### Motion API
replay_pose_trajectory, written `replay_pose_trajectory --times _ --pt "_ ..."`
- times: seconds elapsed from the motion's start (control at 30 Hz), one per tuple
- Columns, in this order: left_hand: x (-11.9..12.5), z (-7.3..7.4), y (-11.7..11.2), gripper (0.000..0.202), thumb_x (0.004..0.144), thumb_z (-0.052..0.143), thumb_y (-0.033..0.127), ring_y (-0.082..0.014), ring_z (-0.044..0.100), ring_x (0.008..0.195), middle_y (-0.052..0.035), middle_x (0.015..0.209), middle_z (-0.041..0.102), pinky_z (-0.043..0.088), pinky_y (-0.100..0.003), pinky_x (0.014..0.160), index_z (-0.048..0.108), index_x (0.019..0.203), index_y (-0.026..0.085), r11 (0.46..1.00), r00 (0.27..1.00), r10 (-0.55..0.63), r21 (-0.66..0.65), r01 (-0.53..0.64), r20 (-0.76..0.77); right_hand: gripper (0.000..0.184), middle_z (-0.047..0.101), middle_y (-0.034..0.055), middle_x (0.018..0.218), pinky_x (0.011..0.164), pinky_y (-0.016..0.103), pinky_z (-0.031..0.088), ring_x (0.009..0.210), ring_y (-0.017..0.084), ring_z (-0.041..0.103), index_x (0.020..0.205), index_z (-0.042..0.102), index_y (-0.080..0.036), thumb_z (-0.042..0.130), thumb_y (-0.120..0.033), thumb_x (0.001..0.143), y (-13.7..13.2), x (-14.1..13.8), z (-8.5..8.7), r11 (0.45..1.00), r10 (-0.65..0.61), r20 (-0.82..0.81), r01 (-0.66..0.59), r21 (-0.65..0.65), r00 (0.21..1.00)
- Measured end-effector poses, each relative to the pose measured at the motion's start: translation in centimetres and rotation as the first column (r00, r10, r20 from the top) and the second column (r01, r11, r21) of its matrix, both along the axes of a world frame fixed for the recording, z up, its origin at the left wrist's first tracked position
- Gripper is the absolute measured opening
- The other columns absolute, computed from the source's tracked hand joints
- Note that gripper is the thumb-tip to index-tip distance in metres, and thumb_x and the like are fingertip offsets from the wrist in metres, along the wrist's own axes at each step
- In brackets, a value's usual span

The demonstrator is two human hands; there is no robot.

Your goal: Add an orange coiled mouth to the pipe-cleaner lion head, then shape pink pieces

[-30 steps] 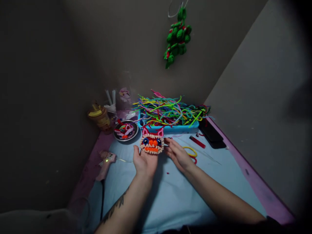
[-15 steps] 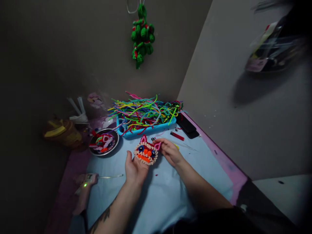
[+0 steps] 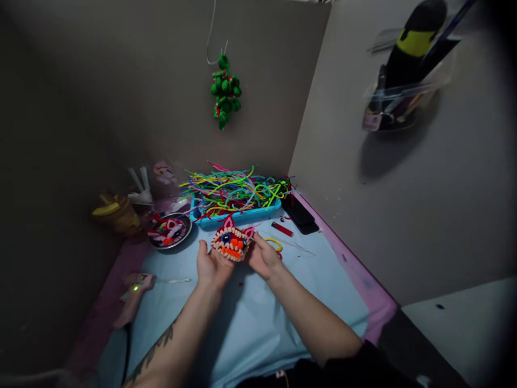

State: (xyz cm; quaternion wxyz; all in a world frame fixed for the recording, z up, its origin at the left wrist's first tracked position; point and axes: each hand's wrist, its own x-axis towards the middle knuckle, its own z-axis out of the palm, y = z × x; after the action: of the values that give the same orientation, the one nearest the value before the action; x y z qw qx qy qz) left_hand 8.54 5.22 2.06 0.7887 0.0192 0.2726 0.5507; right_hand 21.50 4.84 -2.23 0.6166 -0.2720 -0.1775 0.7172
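Note:
A pipe-cleaner cat face [image 3: 231, 243], red with blue eyes, orange nose and mouth, pink ears and a cream rim, rests on the upturned fingers of my left hand [image 3: 210, 267]. My right hand [image 3: 262, 257] touches its right edge near one pink ear, fingers curled against it. Both hands hover over a light blue mat [image 3: 258, 323]. Just right of my right hand lies a yellow loop of pipe cleaner [image 3: 275, 243].
A blue tray [image 3: 238, 218] heaped with coloured pipe cleaners stands at the back. A metal dish [image 3: 169, 231] of pieces, a pink glue gun [image 3: 132, 291], a red lighter [image 3: 281, 229], a black phone [image 3: 299, 214]. A green ornament [image 3: 224, 89] hangs on the wall.
The camera has swung right and upward, revealing a clear holder on the right wall. My right hand has closed in on the cat face's right side; my left hand keeps supporting it.

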Motion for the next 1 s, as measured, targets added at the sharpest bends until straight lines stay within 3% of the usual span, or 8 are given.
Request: replay_pose_trajectory --times 0.23,0.37,0.47,0.6,0.7,0.77,0.87,1.0 --pt "-0.4 0.8 -0.7 0.066 0.098 0.025 0.052 -0.034 0.069 0.103 -0.0226 0.104 0.073 0.044 -0.057 0.1 0.049 0.138 0.005 0.997 0.997 -0.059 0.047 0.061 -0.048 0.026 0.075 -0.0011 0.088 0.077 0.046 0.057 0.079 0.022 0.069 0.093 0.065 -0.026 0.078 -0.039 0.074 -0.7 -0.1 0.1 0.996 0.081 -0.043 -0.082 -0.026 0.996" --pt "-1.3 1.4 -1.0 0.053 0.099 0.032 0.045 -0.0284 0.071 0.094 -0.0176 0.094 0.074 0.051 -0.047 0.094 0.065 0.114 0.007 0.992 0.994 -0.066 0.099 0.075 -0.091 0.017 0.075 -0.0009 0.086 0.075 0.046 0.058 0.078 0.023 0.07 0.089 0.065 -0.026 0.073 -0.039 0.08 -0.3 0.4 0.8 0.993 0.11 -0.042 -0.112 -0.045 0.993" --pt "-3.2 1.8 -0.4 0.054 0.099 0.033 0.047 -0.0221 0.071 0.076 -0.0142 0.079 0.071 0.057 -0.035 0.075 0.068 0.086 0.008 0.997 0.986 -0.01 0.074 0.023 -0.165 0.011 0.076 0.0001 0.093 0.075 0.042 0.059 0.083 0.021 0.07 0.092 0.065 -0.026 0.068 -0.034 0.085 1.8 1.7 3.0 0.997 0.071 0.014 -0.071 -0.01 0.997" --pt "-6.1 1.7 1.0 0.046 0.1 0.037 0.038 -0.0169 0.069 0.068 -0.0081 0.071 0.068 0.055 -0.027 0.064 0.065 0.075 0.011 0.984 0.952 0.172 0.004 -0.177 -0.252 0.004 0.074 -0.0008 0.087 0.071 0.037 0.059 0.076 0.018 0.069 0.091 0.065 -0.024 0.065 -0.027 0.088 7.4 1.6 8.0 0.989 0.036 0.177 -0.06 0.135 0.984" --pt "-7.0 0.8 1.6 0.038 0.1 0.041 0.029 -0.0121 0.066 0.06 -0.0032 0.066 0.065 0.053 -0.022 0.059 0.063 0.073 0.014 0.953 0.925 0.263 -0.076 -0.294 -0.274 0.002 0.072 -0.0012 0.08 0.068 0.029 0.057 0.072 0.015 0.067 0.088 0.065 -0.021 0.065 -0.021 0.087 12.7 -1.6 11.2 0.963 0.1 0.334 -0.176 0.203 0.937" --pt "-7.0 0.0 1.6 0.035 0.1 0.041 0.024 -0.0108 0.065 0.059 -0.0023 0.065 0.064 0.052 -0.021 0.058 0.062 0.074 0.014 0.946 0.924 0.272 -0.104 -0.308 -0.268 0.004 0.067 -0.0039 0.067 0.062 0.023 0.053 0.06 0.011 0.062 0.084 0.063 -0.02 0.065 -0.021 0.088 15.9 -4.7 12.4 0.94 0.198 0.478 -0.305 0.156 0.856" --pt "-6.8 -0.9 1.2 0.029 0.098 0.043 0.017 -0.0111 0.065 0.056 -0.0034 0.065 0.065 0.051 -0.021 0.054 0.063 0.077 0.012 0.946 0.934 0.25 -0.139 -0.291 -0.257 0.009 0.062 -0.0056 0.06 0.058 0.021 0.049 0.053 0.009 0.057 0.082 0.061 -0.019 0.065 -0.025 0.088 19.6 -9.3 12.4 0.905 0.299 0.591 -0.418 0.072 0.749" --pt "-7.3 -1.1 0.9 0.024 0.096 0.045 0.014 -0.0117 0.065 0.056 -0.0043 0.067 0.066 0.052 -0.022 0.053 0.063 0.08 0.011 0.946 0.946 0.232 -0.175 -0.274 -0.227 0.011 0.06 -0.0058 0.059 0.055 0.02 0.047 0.05 0.008 0.054 0.081 0.06 -0.018 0.064 -0.023 0.089 22.7 -13.7 10.8 0.891 0.349 0.651 -0.453 -0.009 0.674"
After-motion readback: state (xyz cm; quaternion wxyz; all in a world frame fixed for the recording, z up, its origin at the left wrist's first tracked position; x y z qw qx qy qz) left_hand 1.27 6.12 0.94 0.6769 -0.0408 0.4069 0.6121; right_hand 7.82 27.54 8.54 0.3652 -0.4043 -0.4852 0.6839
